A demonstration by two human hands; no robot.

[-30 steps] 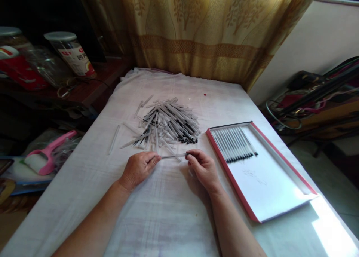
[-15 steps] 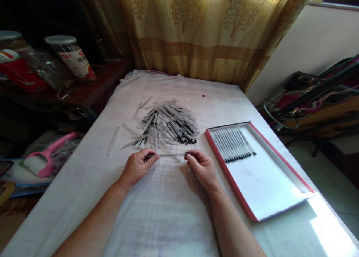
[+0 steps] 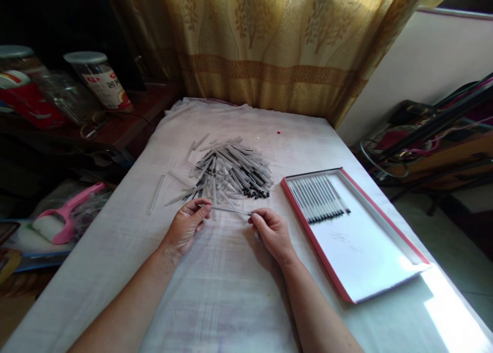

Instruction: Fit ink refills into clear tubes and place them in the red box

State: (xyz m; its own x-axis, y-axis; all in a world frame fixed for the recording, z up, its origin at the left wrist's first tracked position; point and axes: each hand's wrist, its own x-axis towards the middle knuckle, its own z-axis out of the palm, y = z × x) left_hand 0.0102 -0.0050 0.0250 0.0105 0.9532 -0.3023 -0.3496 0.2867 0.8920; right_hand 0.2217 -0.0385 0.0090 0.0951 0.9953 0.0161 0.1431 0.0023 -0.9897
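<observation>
A slim translucent pen stretches between my hands, just in front of a heap. My left hand pinches its left end between thumb and fingers. At the dark right end, the thumb and fingertips of my right hand are closed. Behind them lies the pile of pens and clear barrels, many with black ends. To the right, a shallow box lid with red sides holds a row of similar pens, side by side with black tips toward me.
A white cloth covers the table. One loose clear tube lies left of the pile; a small red bit is farther back. Jars stand on a dark cabinet at left, above a pink-handled roller.
My left hand has turned and risen slightly, tipping the pen so its left end sits higher. My right hand has shifted a little to the left.
</observation>
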